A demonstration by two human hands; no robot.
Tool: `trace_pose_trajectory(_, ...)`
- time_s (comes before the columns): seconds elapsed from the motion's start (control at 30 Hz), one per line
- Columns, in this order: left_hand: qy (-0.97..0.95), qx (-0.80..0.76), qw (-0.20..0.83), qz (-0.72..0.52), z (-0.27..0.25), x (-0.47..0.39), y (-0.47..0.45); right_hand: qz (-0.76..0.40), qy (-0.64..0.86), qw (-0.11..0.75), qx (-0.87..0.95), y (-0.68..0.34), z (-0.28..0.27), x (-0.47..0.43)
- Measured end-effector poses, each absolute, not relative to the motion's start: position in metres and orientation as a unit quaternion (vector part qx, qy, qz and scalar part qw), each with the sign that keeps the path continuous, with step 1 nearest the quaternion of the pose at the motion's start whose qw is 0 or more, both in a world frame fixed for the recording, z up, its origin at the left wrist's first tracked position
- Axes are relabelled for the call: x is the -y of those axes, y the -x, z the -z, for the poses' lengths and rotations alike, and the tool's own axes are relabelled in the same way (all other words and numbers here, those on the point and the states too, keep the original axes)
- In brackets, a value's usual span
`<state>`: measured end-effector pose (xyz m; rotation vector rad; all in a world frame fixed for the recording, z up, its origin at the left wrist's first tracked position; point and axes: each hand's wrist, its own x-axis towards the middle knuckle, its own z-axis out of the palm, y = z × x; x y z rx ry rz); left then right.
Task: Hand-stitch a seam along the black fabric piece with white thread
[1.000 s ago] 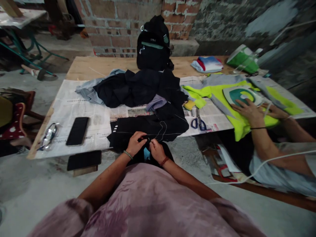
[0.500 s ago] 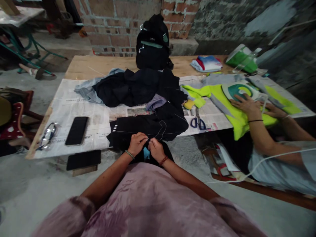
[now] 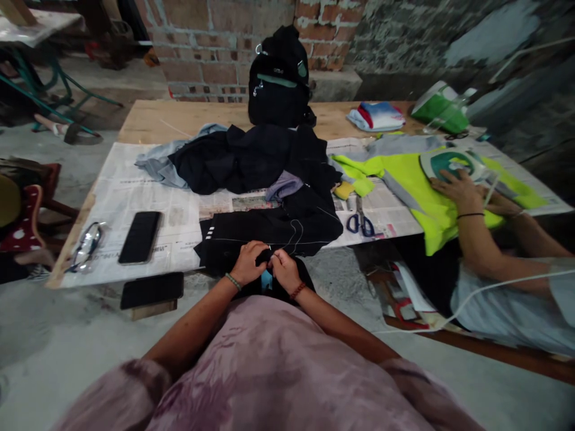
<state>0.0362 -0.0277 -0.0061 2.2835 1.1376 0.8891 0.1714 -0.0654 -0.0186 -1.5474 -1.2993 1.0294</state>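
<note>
A black garment (image 3: 251, 226) with small white stripes at one end lies along the table's front edge and hangs over it towards my lap. My left hand (image 3: 250, 263) is closed on a fold of this cloth. Close beside it, my right hand (image 3: 286, 270) pinches with its fingertips at the same fold; what lies in the pinch is too small to make out. A tiny bright sliver shows between the two hands. Pale thread (image 3: 295, 230) loops loosely over the garment just beyond my right hand.
Dark clothes (image 3: 242, 157) are heaped behind. Scissors (image 3: 360, 220) lie right, a phone (image 3: 140, 237) and glasses (image 3: 87, 246) left, a black backpack (image 3: 278, 84) at the back. To the right, a co-worker's hands move an iron (image 3: 451, 164) over a yellow garment (image 3: 413, 185).
My hands stay at the same spot, with the fingers slightly shifted and more black cloth bunched up between them. The co-worker's iron has slid to the right.
</note>
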Motion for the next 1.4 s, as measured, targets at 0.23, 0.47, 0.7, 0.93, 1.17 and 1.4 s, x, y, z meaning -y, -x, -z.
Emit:
trace_pose_trajectory(0.23, -0.81, -0.417, 0.203, -0.358, 0.013, 0.028, -0.043, -0.412, 0.622, 0.42, 0.517, -0.175, 0.017, 0.072)
trace_pose_trajectory(0.47, -0.776, -0.434, 0.229, -0.396, 0.013, 0.025, -0.044, -0.414, 0.636, 0.404, 0.51, -0.177, 0.013, 0.077)
trace_pose_trajectory(0.7, -0.773, -0.425, 0.248, -0.4, 0.011, 0.024, -0.043, -0.391, 0.629, 0.407, 0.534, -0.178, 0.014, 0.076)
trace_pose_trajectory(0.93, -0.8, -0.411, 0.248, -0.361, 0.01, 0.025, -0.041, -0.408, 0.628, 0.407, 0.523, -0.175, 0.003, 0.068)
trace_pose_trajectory(1.17, -0.769, -0.436, 0.251, -0.394, 0.01, 0.026, -0.042, -0.333, 0.573, 0.355, 0.66, -0.207, -0.021, 0.088)
trace_pose_trajectory(1.4, -0.768, -0.43, 0.252, -0.402, 0.011, 0.025, -0.043, -0.095, 0.604, 0.427, 0.667, -0.233, -0.06, 0.067)
